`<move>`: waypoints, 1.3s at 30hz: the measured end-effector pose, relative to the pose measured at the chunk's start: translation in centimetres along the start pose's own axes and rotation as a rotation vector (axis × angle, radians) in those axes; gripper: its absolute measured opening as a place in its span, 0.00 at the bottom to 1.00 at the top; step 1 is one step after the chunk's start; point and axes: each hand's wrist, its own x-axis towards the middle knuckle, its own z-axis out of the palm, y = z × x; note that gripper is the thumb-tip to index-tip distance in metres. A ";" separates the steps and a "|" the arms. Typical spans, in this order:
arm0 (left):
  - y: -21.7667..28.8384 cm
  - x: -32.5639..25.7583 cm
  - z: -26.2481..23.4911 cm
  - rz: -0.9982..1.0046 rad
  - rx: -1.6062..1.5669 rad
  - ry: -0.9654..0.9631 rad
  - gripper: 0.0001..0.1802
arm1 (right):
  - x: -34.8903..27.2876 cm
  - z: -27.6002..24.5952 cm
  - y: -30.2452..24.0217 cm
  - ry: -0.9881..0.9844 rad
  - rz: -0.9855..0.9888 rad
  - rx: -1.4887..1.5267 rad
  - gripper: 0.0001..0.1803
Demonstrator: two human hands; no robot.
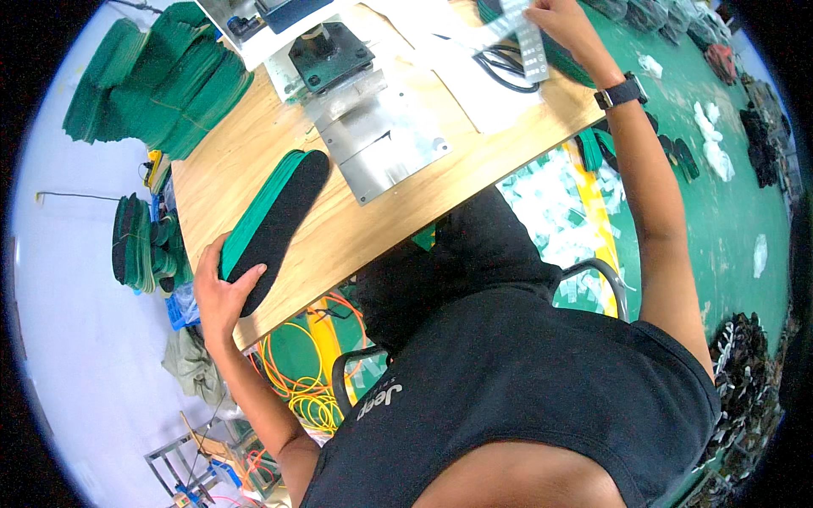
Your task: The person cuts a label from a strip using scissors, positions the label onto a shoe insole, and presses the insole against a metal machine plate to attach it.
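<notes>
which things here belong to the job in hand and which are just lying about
Job, it seems:
insole stack, gripped by left hand
pale strip, held in right hand

Apparently lying about:
yellow coil
white scraps, on the floor
white plastic, on the floor

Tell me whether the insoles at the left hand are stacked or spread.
Stacked: the insoles lie together in one bundle on the table, green edges lined up, the left hand around one end.
</notes>
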 end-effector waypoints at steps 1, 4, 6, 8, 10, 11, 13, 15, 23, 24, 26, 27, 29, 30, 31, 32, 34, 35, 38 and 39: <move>0.0 -0.2 -0.1 -0.001 0.005 0.004 0.34 | -0.4 -0.2 0.2 -0.001 0.029 0.010 0.15; 0.4 -0.5 -0.1 -0.004 0.016 0.017 0.34 | -3.6 -2.4 -0.2 0.076 0.145 0.039 0.17; 1.3 -0.2 0.2 0.008 -0.015 0.004 0.34 | -3.1 -3.6 5.6 0.288 -0.231 -0.405 0.23; 2.2 -0.5 0.4 0.025 -0.010 -0.004 0.34 | -3.1 -5.0 8.2 0.204 -0.148 -0.049 0.39; 3.3 -1.3 0.1 0.059 0.025 0.019 0.34 | -4.8 -7.3 0.3 0.069 0.239 0.777 0.49; 4.0 -1.2 -0.1 0.055 0.013 0.007 0.34 | -5.6 -7.7 -2.0 0.170 0.142 0.832 0.52; 5.1 -0.9 -0.3 0.046 -0.016 -0.015 0.34 | -6.2 -7.7 -4.7 0.351 -0.156 0.994 0.50; 6.0 -0.6 -0.6 0.086 0.009 -0.064 0.35 | -4.6 -8.4 -5.2 0.456 -0.384 1.084 0.46; 8.3 1.8 1.8 0.441 0.060 -0.156 0.41 | -15.7 3.0 -19.0 -0.156 -0.954 0.248 0.35; 7.8 2.0 1.5 0.347 0.007 -0.253 0.43 | -15.6 4.0 -18.7 -0.310 -0.912 0.217 0.34; 4.3 2.5 2.0 0.322 -0.125 -0.214 0.44 | -15.4 6.1 -18.6 -0.615 -0.830 0.152 0.33; 2.7 2.1 2.1 0.295 -0.175 -0.185 0.45 | -15.3 7.0 -19.1 -0.767 -0.803 0.132 0.33; 0.5 0.9 3.4 0.148 -0.380 -0.146 0.42 | -15.1 7.2 -20.1 -0.760 -0.727 0.081 0.37; 0.2 0.3 4.5 0.075 -0.463 -0.097 0.41 | -15.1 7.1 -20.2 -0.756 -0.679 0.047 0.40; 0.3 0.0 5.4 0.006 -0.549 -0.046 0.40 | -15.0 7.6 -19.7 -0.645 -0.756 0.150 0.38; 0.4 -0.1 5.7 -0.079 -0.611 -0.029 0.38 | -14.9 8.4 -19.0 -0.532 -0.829 0.255 0.36; 0.7 -0.4 6.0 -0.097 -0.608 0.013 0.38 | -14.5 7.7 -17.7 -0.402 -0.880 0.348 0.36; 0.7 -0.7 6.0 -0.110 -0.603 0.036 0.37 | -14.7 7.4 -16.7 -0.488 -0.786 0.382 0.35; 1.2 -0.6 6.0 -0.013 -0.631 0.037 0.40 | -15.2 7.1 -15.0 -0.608 -0.640 0.419 0.34; 1.7 -0.2 5.8 0.067 -0.625 0.049 0.41 | -15.1 7.1 -15.2 -0.608 -0.651 0.414 0.33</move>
